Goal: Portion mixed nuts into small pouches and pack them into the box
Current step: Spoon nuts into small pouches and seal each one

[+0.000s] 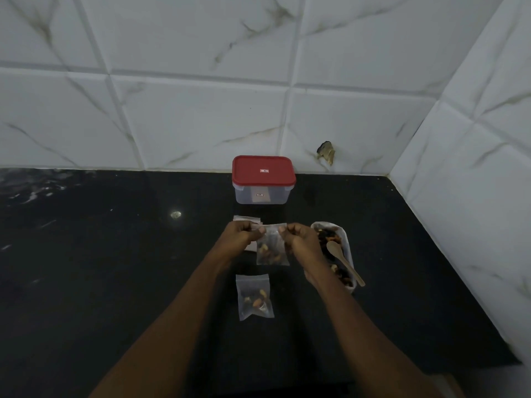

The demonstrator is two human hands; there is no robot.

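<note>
above the black countertop (115,268), centre: my left hand (242,232) and right hand (301,239) each pinch a top corner of a clear pouch (271,249) of mixed nuts. second filled pouch (254,297) lies flat nearer me. red-lidded box (263,179), closed, stands at the tiled wall (201,110). open counter stretches left; the side wall crowds the right. my right wrist hides part of the nut tray (348,247) and wooden spoon (346,264). spare pouches (246,219) behind my left hand, count unclear.

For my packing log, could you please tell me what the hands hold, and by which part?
The left hand and right hand pinch the top edge of a nut-filled pouch.
</note>
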